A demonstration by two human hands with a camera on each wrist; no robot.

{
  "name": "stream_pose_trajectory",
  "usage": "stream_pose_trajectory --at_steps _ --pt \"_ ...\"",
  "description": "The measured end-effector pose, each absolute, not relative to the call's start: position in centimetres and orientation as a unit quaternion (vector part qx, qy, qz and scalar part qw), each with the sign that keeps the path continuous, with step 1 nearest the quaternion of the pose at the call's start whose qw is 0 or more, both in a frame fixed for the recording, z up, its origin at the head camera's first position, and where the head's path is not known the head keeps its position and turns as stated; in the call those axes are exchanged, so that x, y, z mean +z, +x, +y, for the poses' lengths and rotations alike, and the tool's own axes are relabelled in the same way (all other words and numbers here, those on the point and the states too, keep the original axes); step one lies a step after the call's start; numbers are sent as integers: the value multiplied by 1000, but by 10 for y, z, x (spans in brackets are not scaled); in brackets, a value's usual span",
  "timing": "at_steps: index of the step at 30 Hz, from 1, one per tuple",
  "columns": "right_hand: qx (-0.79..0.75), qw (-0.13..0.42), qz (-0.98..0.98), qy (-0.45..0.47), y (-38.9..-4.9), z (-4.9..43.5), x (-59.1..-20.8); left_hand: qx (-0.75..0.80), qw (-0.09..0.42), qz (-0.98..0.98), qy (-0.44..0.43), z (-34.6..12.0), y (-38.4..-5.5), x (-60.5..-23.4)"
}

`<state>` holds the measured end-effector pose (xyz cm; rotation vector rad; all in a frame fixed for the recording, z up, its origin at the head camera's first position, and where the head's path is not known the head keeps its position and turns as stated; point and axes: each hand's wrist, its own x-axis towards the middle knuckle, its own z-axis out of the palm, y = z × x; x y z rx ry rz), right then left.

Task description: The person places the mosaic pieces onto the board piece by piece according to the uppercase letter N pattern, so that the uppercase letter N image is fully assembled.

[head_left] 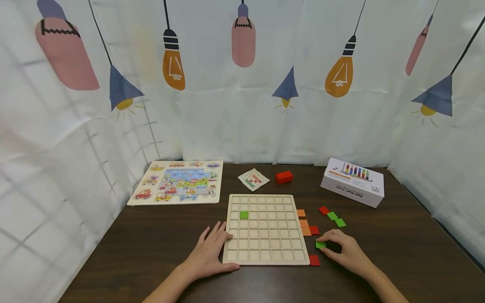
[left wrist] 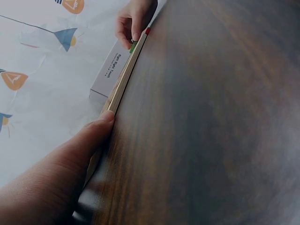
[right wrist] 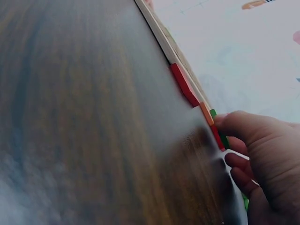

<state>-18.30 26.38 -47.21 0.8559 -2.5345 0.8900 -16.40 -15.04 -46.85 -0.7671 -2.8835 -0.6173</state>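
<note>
A pale wooden grid board (head_left: 264,234) lies flat on the dark table, with one green tile (head_left: 244,215) in a cell at its upper left. My left hand (head_left: 210,251) rests at the board's lower left corner, fingers spread along the left side. In the left wrist view its thumb (left wrist: 89,133) touches the board's edge. My right hand (head_left: 348,251), just right of the board, pinches another green square tile (head_left: 320,244) between thumb and fingers. Beside the board's right edge lie orange tiles (head_left: 304,224) and red tiles (head_left: 314,260).
Further right are a loose red tile (head_left: 323,210) and green tiles (head_left: 339,222). Behind the board sit a patterned card (head_left: 254,179) and a red block (head_left: 284,177). A vehicle picture puzzle (head_left: 177,183) lies back left; a white box (head_left: 353,182) stands back right.
</note>
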Motion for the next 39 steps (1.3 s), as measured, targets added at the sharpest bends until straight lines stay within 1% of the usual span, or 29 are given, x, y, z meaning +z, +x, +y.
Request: stream_pose_trajectory --at_steps 13,20,26,35,39 --pt "322 166 -881 305 -182 258 -466 -209 58 -942 -255 -151 -164 -469" --pt "307 183 -869 343 -184 250 -457 -205 66 -941 -261 -151 -164 -470" --pt "313 196 -850 375 -187 237 -450 -204 60 -942 -261 -150 -165 -470" --pt "327 174 -841 394 -197 210 -448 -205 47 -943 -256 -150 -164 -467" --pt "326 174 -830 417 -204 195 -446 -206 42 -944 -255 -150 -164 -467"
